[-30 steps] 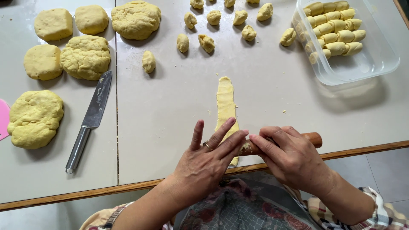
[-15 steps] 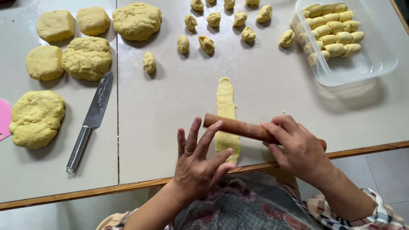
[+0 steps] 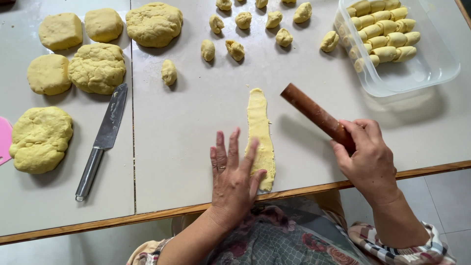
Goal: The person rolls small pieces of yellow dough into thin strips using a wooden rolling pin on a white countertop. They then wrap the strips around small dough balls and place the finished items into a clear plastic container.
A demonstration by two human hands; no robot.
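Note:
A long flat strip of yellow dough (image 3: 260, 128) lies on the table near its front edge. My left hand (image 3: 234, 175) rests flat and spread beside it, fingertips touching the strip's near left side. My right hand (image 3: 369, 159) grips one end of a brown wooden rolling pin (image 3: 314, 113), which is lifted off the dough and angled up and to the left, to the right of the strip.
Several big dough lumps (image 3: 98, 67) sit at far left, a steel knife (image 3: 101, 140) beside them. Small dough pieces (image 3: 235, 49) lie along the back. A clear plastic container (image 3: 431, 64) with rolled dough pieces stands at far right. A pink scraper (image 3: 4, 140) shows at the left edge.
The rolling pin has come off the dough strip and swung to the right in my right hand. My left hand let go of it and now lies flat by the strip.

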